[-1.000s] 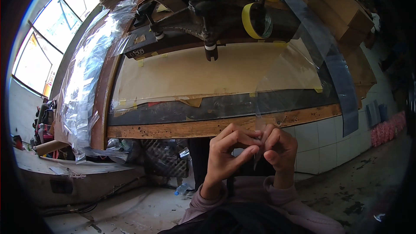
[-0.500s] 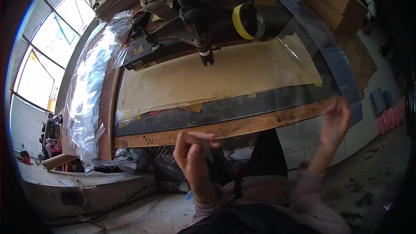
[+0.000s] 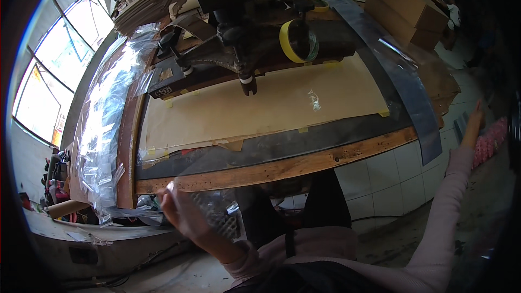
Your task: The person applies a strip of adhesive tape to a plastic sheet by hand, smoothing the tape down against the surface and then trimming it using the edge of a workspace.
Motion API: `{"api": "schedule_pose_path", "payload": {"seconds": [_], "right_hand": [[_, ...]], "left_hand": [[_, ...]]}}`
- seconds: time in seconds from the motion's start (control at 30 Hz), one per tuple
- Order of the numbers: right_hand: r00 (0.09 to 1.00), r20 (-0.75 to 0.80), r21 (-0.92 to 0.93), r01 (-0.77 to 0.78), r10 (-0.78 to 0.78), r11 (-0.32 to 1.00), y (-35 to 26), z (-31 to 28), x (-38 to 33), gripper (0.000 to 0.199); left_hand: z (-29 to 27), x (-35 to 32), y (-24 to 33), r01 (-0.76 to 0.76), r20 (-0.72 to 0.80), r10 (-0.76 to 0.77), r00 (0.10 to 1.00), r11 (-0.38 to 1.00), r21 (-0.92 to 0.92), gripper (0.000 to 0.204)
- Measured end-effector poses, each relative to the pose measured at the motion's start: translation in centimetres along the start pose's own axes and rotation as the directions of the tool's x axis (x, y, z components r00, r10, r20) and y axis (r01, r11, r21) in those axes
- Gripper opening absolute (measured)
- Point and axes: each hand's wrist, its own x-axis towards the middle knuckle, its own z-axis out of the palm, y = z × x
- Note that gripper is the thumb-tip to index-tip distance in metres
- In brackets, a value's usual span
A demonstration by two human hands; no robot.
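My left hand is closed at the table's front left edge, pinching a corner of thin clear plastic film. The film is hard to trace; pale glints show over the cream sheet and farther right. My right hand is stretched far out to the right, past the table, with its fingers drawn together; what they hold is too faint to make out. The cream sheet lies on a dark board, held at its edges by bits of yellow tape. A dark metal machine head stands over the sheet's far edge.
A wooden strip edges the table's front. Crumpled clear plastic covers the left side. A yellow tape roll hangs by the machine. Bluish plastic drapes over the right edge, near cardboard boxes. A pink bundle lies at far right.
My hands have moved apart: the left toward the left along the table's front edge, the right far out to the right. Glints on the clear film have shifted. The view has tilted slightly.
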Motion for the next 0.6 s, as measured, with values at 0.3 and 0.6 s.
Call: {"api": "schedule_pose_path", "payload": {"seconds": [0.3,0.6], "right_hand": [[0.972,-0.211,-0.399,0.011,-0.104,0.917,0.8,1.2,-1.6,0.034],[0.884,-0.056,-0.532,0.367,-0.464,0.763,-12.3,17.8,-2.1,0.043]], "left_hand": [[-18.6,3.5,-4.0,0.001,-0.259,0.392,0.883,0.55,0.835,0.033],[-25.0,11.4,4.1,-0.25,-0.944,0.075,0.321,0.968,-0.008,0.036]]}}
